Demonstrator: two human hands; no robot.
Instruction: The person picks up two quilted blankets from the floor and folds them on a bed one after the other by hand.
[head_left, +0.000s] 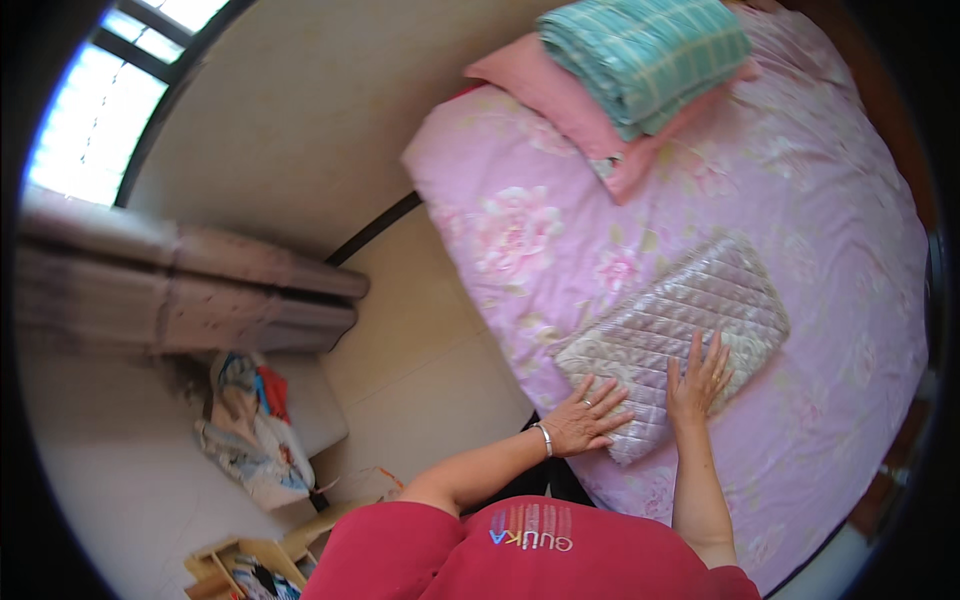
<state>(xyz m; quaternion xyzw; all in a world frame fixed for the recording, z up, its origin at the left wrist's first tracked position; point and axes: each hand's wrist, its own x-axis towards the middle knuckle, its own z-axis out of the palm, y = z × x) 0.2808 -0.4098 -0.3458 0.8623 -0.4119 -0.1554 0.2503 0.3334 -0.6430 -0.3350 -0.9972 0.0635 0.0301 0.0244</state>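
Note:
A quilted, silvery-mauve pillow cover or mat (660, 330) with pale lace-like bands lies flat on a bed (832, 300) spread with a pink floral sheet. My left hand (589, 420), wearing a ring and a bracelet, rests palm down on its near left corner with the fingers apart. On the near right part of the quilted piece lies my right hand (697, 379), also flat and spread. Neither hand grips anything.
At the bed's far end a folded teal checked quilt (652, 60) sits on a pink pillow (540, 97). To the left hang curtains (187, 277) beside a window (97, 120). Below them lies a heap of cloth or bags (259, 427). An open wooden drawer (247, 562) stands at lower left.

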